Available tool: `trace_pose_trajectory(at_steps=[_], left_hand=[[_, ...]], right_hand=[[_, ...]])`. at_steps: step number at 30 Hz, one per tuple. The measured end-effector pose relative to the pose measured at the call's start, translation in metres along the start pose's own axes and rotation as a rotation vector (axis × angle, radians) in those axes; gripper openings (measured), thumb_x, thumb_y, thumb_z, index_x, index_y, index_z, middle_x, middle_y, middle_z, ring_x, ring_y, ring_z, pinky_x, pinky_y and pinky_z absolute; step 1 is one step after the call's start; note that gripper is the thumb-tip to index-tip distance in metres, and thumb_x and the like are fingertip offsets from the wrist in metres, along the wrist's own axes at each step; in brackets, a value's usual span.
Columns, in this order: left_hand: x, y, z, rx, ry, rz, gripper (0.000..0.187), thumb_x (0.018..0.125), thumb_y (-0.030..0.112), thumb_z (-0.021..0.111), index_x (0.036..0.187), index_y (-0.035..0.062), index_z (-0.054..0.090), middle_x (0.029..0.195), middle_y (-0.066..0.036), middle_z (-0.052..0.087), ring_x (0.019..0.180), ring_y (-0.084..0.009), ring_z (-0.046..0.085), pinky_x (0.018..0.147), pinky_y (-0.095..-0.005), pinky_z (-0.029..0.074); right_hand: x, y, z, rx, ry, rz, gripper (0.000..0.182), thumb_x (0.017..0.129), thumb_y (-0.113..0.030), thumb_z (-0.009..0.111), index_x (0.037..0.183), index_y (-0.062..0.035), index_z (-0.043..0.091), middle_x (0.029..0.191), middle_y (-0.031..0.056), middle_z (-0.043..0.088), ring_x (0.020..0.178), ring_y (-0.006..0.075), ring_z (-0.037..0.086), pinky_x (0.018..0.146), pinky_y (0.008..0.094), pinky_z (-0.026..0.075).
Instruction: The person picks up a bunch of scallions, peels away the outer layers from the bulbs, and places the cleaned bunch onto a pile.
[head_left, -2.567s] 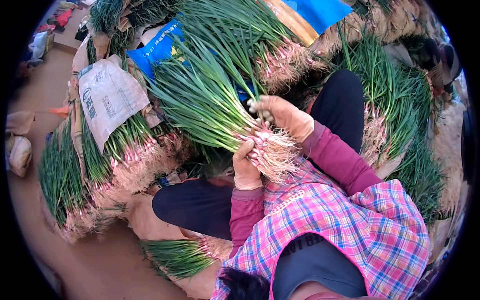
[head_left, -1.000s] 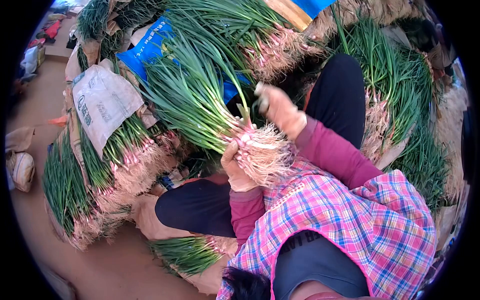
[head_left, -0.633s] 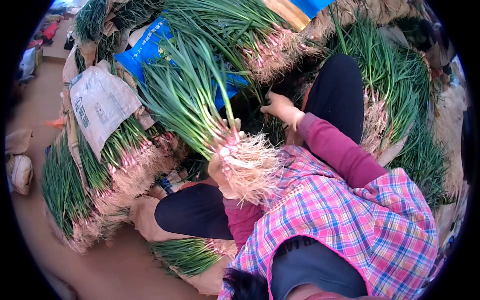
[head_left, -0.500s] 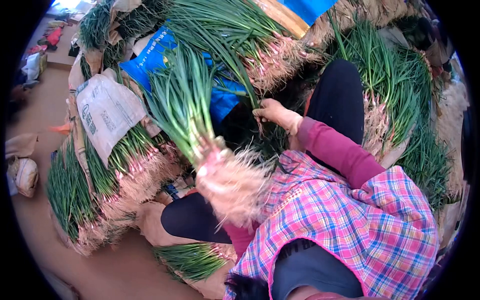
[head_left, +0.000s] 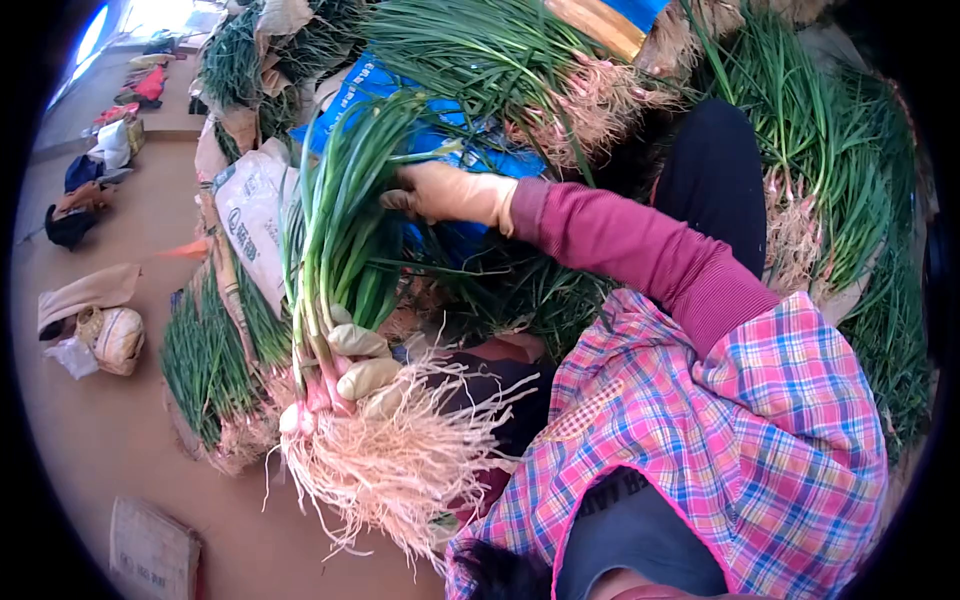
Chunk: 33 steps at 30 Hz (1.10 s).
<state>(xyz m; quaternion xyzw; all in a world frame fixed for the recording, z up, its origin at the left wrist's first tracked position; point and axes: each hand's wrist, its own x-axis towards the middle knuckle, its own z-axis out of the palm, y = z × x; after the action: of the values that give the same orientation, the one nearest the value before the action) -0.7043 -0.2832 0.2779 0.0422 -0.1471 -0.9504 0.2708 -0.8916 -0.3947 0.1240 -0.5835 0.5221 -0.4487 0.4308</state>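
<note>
A bunch of green-leaved plants (head_left: 325, 300) with pale bulbs and long, stringy roots hangs upright before me, leaves up. The gloved fingers of my left hand (head_left: 362, 368) are wrapped round its stems just above the bulbs; the rest of that hand is hidden by the bunch and roots. My right hand (head_left: 450, 195), in a pale glove, is at the right side of the leaves, its fingers closed on some of them. Behind it lies a blue printed sack (head_left: 350, 92).
A large pile of plants (head_left: 590, 100) lies at the top, with more plants (head_left: 800, 160) at the right and others (head_left: 205, 350) at the left. A white printed sack (head_left: 255, 215) covers part of the left pile. Cardboard (head_left: 152, 550) and a bundle (head_left: 118, 340) lie on the floor.
My right hand has moved left from the dark heap to the leaves of the bunch. The bunch in my left hand has shifted left and now stands more upright. The view has turned slightly.
</note>
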Motion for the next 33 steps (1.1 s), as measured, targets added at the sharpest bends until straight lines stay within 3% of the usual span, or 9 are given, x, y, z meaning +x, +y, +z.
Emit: trace_pose_trajectory(at_steps=[3, 6, 11, 15, 19, 24, 26, 29, 33], left_hand=[[-0.006, -0.006, 0.02, 0.027, 0.036, -0.007, 0.082, 0.075, 0.016, 0.068, 0.147, 0.0095, 0.03, 0.139, -0.011, 0.045, 0.106, -0.0291, 0.057, 0.088, -0.038, 0.049], [-0.006, -0.004, 0.036, 0.041, 0.046, -0.015, 0.081, 0.076, 0.017, 0.068, 0.147, 0.0092, 0.031, 0.139, -0.011, 0.045, 0.106, -0.0288, 0.057, 0.087, -0.0382, 0.049], [-0.007, -0.005, 0.053, 0.066, 0.066, -0.016, 0.078, 0.078, 0.019, 0.068, 0.146, 0.0086, 0.031, 0.139, -0.012, 0.045, 0.105, -0.0283, 0.057, 0.087, -0.0385, 0.05], [-0.009, -0.012, 0.064, 0.107, 0.08, -0.02, 0.077, 0.079, 0.021, 0.068, 0.146, 0.0082, 0.032, 0.139, -0.012, 0.045, 0.104, -0.0278, 0.057, 0.087, -0.0387, 0.05], [-0.016, -0.02, 0.078, 0.122, 0.083, -0.016, 0.075, 0.081, 0.023, 0.067, 0.145, 0.0077, 0.033, 0.138, -0.013, 0.045, 0.104, -0.0274, 0.057, 0.086, -0.0389, 0.05], [-0.025, -0.023, 0.088, 0.12, 0.075, 0.006, 0.073, 0.082, 0.025, 0.067, 0.145, 0.0071, 0.034, 0.138, -0.013, 0.045, 0.103, -0.0269, 0.057, 0.086, -0.0392, 0.05], [-0.026, -0.021, 0.09, 0.119, 0.069, 0.007, 0.074, 0.082, 0.025, 0.068, 0.145, 0.0074, 0.033, 0.137, -0.012, 0.046, 0.102, -0.0261, 0.058, 0.085, -0.0388, 0.05], [-0.028, -0.017, 0.088, 0.149, 0.093, 0.014, 0.079, 0.079, 0.024, 0.071, 0.146, 0.0086, 0.032, 0.136, -0.01, 0.047, 0.099, -0.0238, 0.058, 0.083, -0.0373, 0.05], [-0.03, -0.019, 0.088, 0.25, 0.156, 0.0, 0.085, 0.075, 0.023, 0.075, 0.147, 0.0102, 0.03, 0.133, -0.006, 0.05, 0.096, -0.0208, 0.059, 0.08, -0.0354, 0.05]], right_hand=[[0.001, 0.041, 0.031, -0.387, 0.124, 0.053, 0.033, 0.091, -0.034, 0.051, 0.091, -0.0068, 0.068, 0.088, 0.0162, 0.069, 0.084, 0.0343, 0.067, 0.072, 0.0453, 0.053], [-0.051, 0.105, 0.026, -0.606, -0.278, 0.086, 0.032, 0.089, -0.03, 0.055, 0.093, -0.0018, 0.068, 0.088, 0.0158, 0.069, 0.088, 0.0331, 0.067, 0.077, 0.0422, 0.052], [-0.082, 0.011, 0.003, 0.242, 0.404, -0.241, 0.046, 0.086, -0.039, 0.065, 0.115, -0.0043, 0.06, 0.095, 0.0199, 0.066, 0.094, 0.0359, 0.064, 0.085, 0.0384, 0.049], [-0.084, -0.046, 0.054, 0.134, -0.015, -0.199, 0.039, 0.086, -0.034, 0.064, 0.114, -0.0065, 0.059, 0.092, 0.0215, 0.066, 0.086, 0.0403, 0.064, 0.076, 0.0465, 0.05], [-0.07, 0.022, 0.079, -0.28, 0.069, -0.114, 0.018, 0.085, -0.021, 0.056, 0.092, -0.0074, 0.065, 0.084, 0.018, 0.067, 0.081, 0.0378, 0.066, 0.069, 0.0474, 0.051], [-0.103, 0.156, 0.032, -0.962, -0.764, 0.453, 0.027, 0.08, -0.03, 0.068, 0.103, -0.0175, 0.073, 0.101, 0.0069, 0.071, 0.095, 0.0281, 0.068, 0.079, 0.0397, 0.055], [-0.116, 0.111, -0.002, -0.464, -0.243, 0.246, 0.024, 0.083, -0.034, 0.066, 0.095, -0.0131, 0.07, 0.089, 0.002, 0.07, 0.07, 0.0199, 0.067, 0.064, 0.0323, 0.052], [-0.101, 0.023, -0.055, 1.101, -0.31, 0.166, 0.072, 0.09, -0.062, 0.049, 0.114, 0.0061, 0.053, 0.094, 0.0162, 0.069, 0.051, 0.0078, 0.052, 0.047, 0.0181, 0.043], [-0.09, -0.062, -0.082, 1.077, -0.503, 0.014, 0.052, 0.095, -0.041, 0.056, 0.114, 0.0069, 0.055, 0.091, 0.0123, 0.068, 0.054, 0.0037, 0.053, 0.044, 0.0148, 0.038]])
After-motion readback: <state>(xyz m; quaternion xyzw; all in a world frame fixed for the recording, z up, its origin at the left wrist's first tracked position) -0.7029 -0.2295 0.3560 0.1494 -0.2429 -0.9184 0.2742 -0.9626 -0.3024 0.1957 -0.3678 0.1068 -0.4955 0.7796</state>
